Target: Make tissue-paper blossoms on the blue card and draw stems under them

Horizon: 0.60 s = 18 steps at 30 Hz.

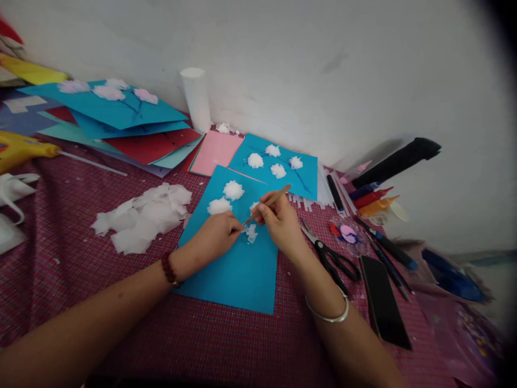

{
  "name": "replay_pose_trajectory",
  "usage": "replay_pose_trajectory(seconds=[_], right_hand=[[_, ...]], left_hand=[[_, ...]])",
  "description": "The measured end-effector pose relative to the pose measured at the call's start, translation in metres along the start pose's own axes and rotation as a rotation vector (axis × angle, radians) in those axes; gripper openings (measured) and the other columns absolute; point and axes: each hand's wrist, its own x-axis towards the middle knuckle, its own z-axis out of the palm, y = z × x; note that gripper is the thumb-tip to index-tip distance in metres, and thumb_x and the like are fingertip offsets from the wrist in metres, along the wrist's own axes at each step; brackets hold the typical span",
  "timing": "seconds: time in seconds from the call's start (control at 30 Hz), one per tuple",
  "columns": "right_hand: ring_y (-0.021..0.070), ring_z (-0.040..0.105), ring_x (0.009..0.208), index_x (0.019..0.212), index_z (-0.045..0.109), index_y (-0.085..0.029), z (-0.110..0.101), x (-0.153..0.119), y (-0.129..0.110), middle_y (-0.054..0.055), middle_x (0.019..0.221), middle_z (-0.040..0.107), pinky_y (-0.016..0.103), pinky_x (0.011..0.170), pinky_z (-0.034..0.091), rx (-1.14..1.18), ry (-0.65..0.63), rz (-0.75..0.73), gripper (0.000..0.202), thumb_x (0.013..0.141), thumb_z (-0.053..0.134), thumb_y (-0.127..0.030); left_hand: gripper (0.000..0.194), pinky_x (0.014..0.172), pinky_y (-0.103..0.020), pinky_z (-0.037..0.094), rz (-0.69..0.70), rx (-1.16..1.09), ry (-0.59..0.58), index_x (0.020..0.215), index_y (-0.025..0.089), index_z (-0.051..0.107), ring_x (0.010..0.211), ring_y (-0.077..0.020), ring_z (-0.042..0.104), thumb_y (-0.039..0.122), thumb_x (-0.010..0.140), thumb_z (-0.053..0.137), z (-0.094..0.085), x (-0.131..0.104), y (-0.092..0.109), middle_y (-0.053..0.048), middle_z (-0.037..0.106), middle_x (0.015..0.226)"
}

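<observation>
In the head view a blue paper sheet [232, 275] lies before me, with puffy white paper flowers [233, 189] on its upper part. My right hand [278, 218] grips a thin light-brown wooden stick [278, 195], tilted with its lower tip down near the fingers of my left hand [216, 237]. Those left fingers are pinched together at a small white tissue scrap [244, 229]. Beside them, a partly formed flower of white tissue pieces [251, 234] sits on the sheet. Another white flower is partly hidden behind my right hand.
Loose white tissue pieces [145, 215] are heaped at the left. Behind is a second blue sheet [299, 186] with flowers. Black-handled scissors [333, 258], a phone [385, 302] and paint tubes [375, 199] lie right. A yellow glue gun [24, 148], stacked papers [153, 145] and a white roll [196, 99] stand left and back.
</observation>
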Motion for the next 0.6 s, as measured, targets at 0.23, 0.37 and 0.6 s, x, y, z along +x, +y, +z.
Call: replay_pose_trajectory(seconds=[0.23, 0.37, 0.6], right_hand=[[0.0135, 0.062, 0.06, 0.093, 0.045, -0.022, -0.001, 0.009, 0.008, 0.0, 0.075, 0.064, 0.027, 0.055, 0.049, -0.029, -0.055, 0.028, 0.012, 0.083, 0.051, -0.023], [0.014, 0.061, 0.061, 0.093, 0.046, -0.022, -0.001, 0.009, 0.012, 0.001, 0.078, 0.065, 0.028, 0.057, 0.049, -0.059, -0.109, 0.006, 0.008, 0.086, 0.047, -0.024], [0.0141, 0.059, 0.061, 0.091, 0.046, -0.021, -0.003, 0.009, 0.01, 0.0, 0.074, 0.064, 0.028, 0.057, 0.048, -0.135, -0.147, -0.022, 0.005, 0.09, 0.043, -0.024]], left_hand=[[0.025, 0.062, -0.026, 0.037, 0.045, 0.124, -0.008, 0.065, 0.016, 0.065, 0.065, -0.0143, 0.055, 0.015, 0.084, 0.049, 0.003, 0.001, -0.003, -0.004, 0.061, 0.071], [0.028, 0.063, -0.026, 0.039, 0.088, 0.108, 0.003, 0.067, 0.017, 0.065, 0.065, -0.0139, 0.055, 0.018, 0.087, 0.046, 0.005, 0.001, -0.006, -0.004, 0.061, 0.072], [0.026, 0.069, -0.028, 0.043, 0.098, 0.101, -0.036, 0.078, 0.016, 0.068, 0.072, -0.0162, 0.058, 0.014, 0.086, 0.044, 0.004, 0.003, -0.008, -0.006, 0.064, 0.081]])
